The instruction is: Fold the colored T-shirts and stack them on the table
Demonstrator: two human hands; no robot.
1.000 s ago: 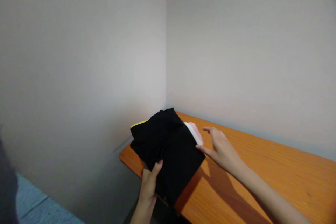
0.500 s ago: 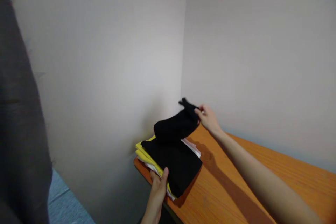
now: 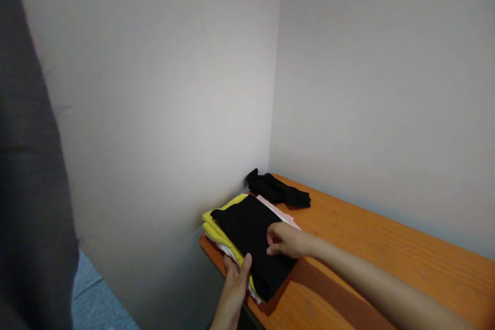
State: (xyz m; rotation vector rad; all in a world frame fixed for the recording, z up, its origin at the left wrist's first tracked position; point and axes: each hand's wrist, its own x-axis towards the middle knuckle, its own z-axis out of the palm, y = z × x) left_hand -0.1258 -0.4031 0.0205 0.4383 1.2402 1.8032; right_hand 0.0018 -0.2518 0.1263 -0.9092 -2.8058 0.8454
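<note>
A pile of folded clothes lies at the near left corner of the orange table (image 3: 386,258): a black folded garment (image 3: 247,227) on top, yellow (image 3: 216,224), white and pink layers under it. My left hand (image 3: 235,278) grips the pile's near edge, thumb up against the yellow layer. On the black garment's right side rests my right hand (image 3: 284,241), its fingers curled and pinching the cloth. A small loose black garment (image 3: 276,190) lies bunched in the table's far corner, apart from both hands.
Two plain grey walls meet in a corner right behind the table. A dark grey cloth or curtain (image 3: 27,175) hangs along the left edge of view. Blue-grey floor (image 3: 96,304) shows below the table's left end.
My right hand carried the small black garment off the pile, left it in the far corner, and came back onto the black folded garment. My left hand stays at the pile's edge.
</note>
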